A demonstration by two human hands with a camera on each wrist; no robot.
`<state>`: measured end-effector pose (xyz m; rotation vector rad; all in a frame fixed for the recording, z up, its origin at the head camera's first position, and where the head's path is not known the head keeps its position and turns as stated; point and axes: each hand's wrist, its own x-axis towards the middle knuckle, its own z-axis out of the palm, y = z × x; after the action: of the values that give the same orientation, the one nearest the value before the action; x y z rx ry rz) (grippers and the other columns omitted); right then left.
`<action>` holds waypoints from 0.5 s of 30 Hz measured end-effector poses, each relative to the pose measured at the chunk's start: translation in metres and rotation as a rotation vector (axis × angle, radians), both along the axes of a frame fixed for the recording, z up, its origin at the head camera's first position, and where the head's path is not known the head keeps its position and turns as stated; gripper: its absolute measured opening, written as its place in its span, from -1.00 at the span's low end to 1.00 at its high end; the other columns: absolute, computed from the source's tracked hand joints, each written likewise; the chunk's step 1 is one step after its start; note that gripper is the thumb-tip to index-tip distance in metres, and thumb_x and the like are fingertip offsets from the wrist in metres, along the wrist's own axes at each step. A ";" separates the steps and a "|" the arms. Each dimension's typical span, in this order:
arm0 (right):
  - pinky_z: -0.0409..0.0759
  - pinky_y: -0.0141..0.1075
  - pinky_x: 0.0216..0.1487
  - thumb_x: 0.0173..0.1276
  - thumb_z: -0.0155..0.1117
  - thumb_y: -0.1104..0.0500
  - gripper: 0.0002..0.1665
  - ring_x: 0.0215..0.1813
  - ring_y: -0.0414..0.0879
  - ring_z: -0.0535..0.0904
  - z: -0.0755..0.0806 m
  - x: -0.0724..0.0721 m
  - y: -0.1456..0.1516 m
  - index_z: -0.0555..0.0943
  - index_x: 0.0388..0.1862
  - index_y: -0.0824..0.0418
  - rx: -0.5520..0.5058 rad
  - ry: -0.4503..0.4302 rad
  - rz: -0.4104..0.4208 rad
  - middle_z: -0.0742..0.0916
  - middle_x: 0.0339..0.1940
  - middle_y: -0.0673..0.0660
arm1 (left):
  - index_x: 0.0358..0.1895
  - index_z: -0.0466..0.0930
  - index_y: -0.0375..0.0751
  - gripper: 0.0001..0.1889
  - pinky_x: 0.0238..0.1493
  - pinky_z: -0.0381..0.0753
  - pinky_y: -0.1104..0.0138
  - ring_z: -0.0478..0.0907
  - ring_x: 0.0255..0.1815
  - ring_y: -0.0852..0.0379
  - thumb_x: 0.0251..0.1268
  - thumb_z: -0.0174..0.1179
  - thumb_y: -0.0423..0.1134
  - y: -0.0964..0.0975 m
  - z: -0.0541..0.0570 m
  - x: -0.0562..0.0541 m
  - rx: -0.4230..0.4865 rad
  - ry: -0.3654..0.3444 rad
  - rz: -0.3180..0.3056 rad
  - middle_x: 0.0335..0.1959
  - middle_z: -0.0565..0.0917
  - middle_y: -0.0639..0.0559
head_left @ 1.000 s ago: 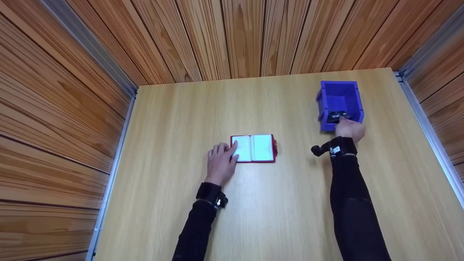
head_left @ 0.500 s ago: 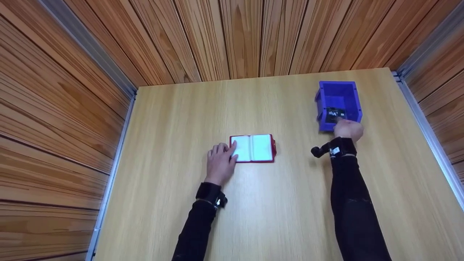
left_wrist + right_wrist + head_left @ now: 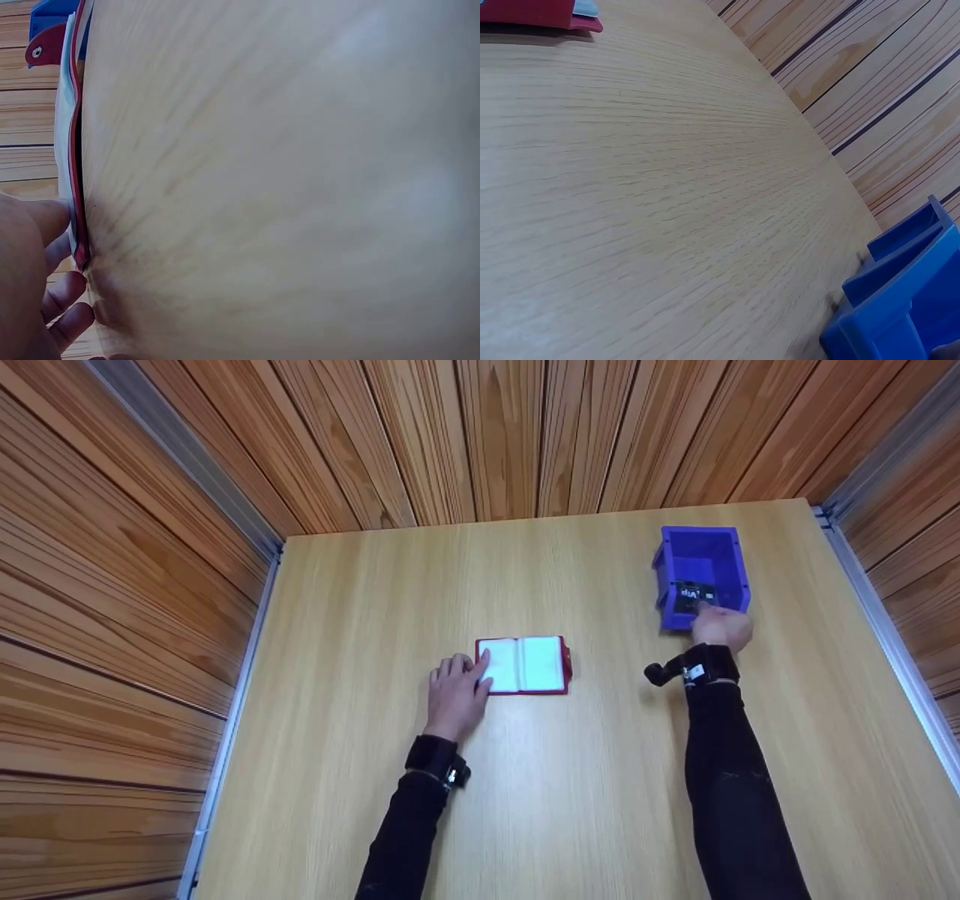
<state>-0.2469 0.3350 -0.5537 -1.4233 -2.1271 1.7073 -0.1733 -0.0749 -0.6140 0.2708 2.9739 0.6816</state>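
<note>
A small red card holder [image 3: 541, 664] lies opened flat on the table, its white pages facing up. My left hand [image 3: 457, 701] rests at its left edge, thumb and forefinger touching the left page and the other fingers bent toward the table. In the left wrist view the thumb [image 3: 52, 217] lies against the white page side. At the right, my right hand [image 3: 721, 628] reaches over the near wall of a blue-purple bin [image 3: 705, 540]. Its fingertips are on a black card [image 3: 686, 595] with white lettering inside; whether they pinch it is hidden.
Wood-patterned walls [image 3: 502, 442] stand behind and at both sides of the pale wooden table [image 3: 570, 795]. The right wrist view shows the blue bin's side [image 3: 885, 307] and a corner of the red card holder [image 3: 532, 13].
The black card in the bin now shows more of its face and lettering than a second ago. The right hand has barely shifted; the left hand has kept its place on the card holder.
</note>
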 end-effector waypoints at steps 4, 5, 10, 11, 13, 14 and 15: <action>0.42 -0.41 -0.04 0.47 0.33 0.05 -0.59 -0.45 -0.30 0.52 0.000 0.001 0.001 0.71 0.19 0.22 0.005 -0.005 0.005 0.56 -0.87 -0.28 | 0.61 0.22 0.19 -0.42 0.27 0.27 0.08 0.31 0.15 0.02 0.63 0.00 0.08 0.000 0.000 0.000 0.001 -0.008 -0.002 0.09 0.41 0.03; 0.41 -0.41 -0.03 0.47 0.32 0.04 -0.55 -0.45 -0.30 0.51 0.001 0.002 0.001 0.69 0.24 0.23 0.009 -0.008 0.009 0.55 -0.87 -0.29 | 0.61 0.22 0.18 -0.42 0.27 0.27 0.08 0.31 0.15 0.02 0.63 0.00 0.08 0.000 0.000 0.000 0.000 -0.010 -0.004 0.09 0.41 0.03; 0.43 -0.41 -0.10 0.47 0.32 0.04 -0.53 -0.47 -0.31 0.53 0.000 0.002 0.001 0.68 0.25 0.24 0.009 0.019 0.009 0.55 -0.86 -0.29 | 0.61 0.22 0.17 -0.42 0.26 0.26 0.07 0.31 0.15 0.01 0.63 0.00 0.08 0.000 0.000 0.001 -0.005 -0.009 -0.006 0.09 0.41 0.02; 0.43 -0.41 -0.13 0.47 0.32 0.05 -0.56 -0.49 -0.31 0.53 0.000 0.002 0.001 0.70 0.22 0.23 0.011 0.032 0.005 0.56 -0.86 -0.28 | 0.61 0.22 0.17 -0.42 0.26 0.27 0.07 0.31 0.15 0.01 0.63 -0.01 0.08 0.000 0.000 0.001 -0.007 -0.008 -0.006 0.09 0.41 0.02; 0.44 -0.41 -0.19 0.45 0.34 0.06 -0.72 -0.52 -0.31 0.54 -0.002 0.002 0.002 0.77 0.03 0.16 0.005 0.062 -0.007 0.57 -0.85 -0.27 | 0.61 0.22 0.17 -0.42 0.26 0.27 0.07 0.31 0.14 0.01 0.63 -0.01 0.08 0.000 0.001 0.000 -0.011 -0.005 -0.005 0.09 0.41 0.02; 0.45 -0.41 -0.23 0.45 0.35 0.08 -0.82 -0.55 -0.31 0.55 -0.002 0.002 0.003 0.78 -0.11 0.12 0.001 0.080 -0.017 0.57 -0.85 -0.25 | 0.61 0.23 0.17 -0.42 0.25 0.27 0.07 0.31 0.14 0.00 0.63 -0.01 0.08 -0.001 0.001 0.000 -0.014 -0.003 -0.005 0.09 0.42 0.02; 0.45 -0.41 -0.28 0.44 0.36 0.09 -0.89 -0.58 -0.32 0.54 -0.003 0.002 0.003 0.77 -0.24 0.07 -0.003 0.095 -0.026 0.57 -0.85 -0.24 | 0.61 0.23 0.17 -0.43 0.25 0.27 0.07 0.31 0.14 0.00 0.63 -0.01 0.08 -0.001 0.001 0.000 -0.016 0.000 -0.006 0.08 0.42 0.02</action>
<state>-0.2449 0.3382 -0.5564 -1.3357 -2.0487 1.7330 -0.1730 -0.0756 -0.6133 0.2790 2.9759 0.6564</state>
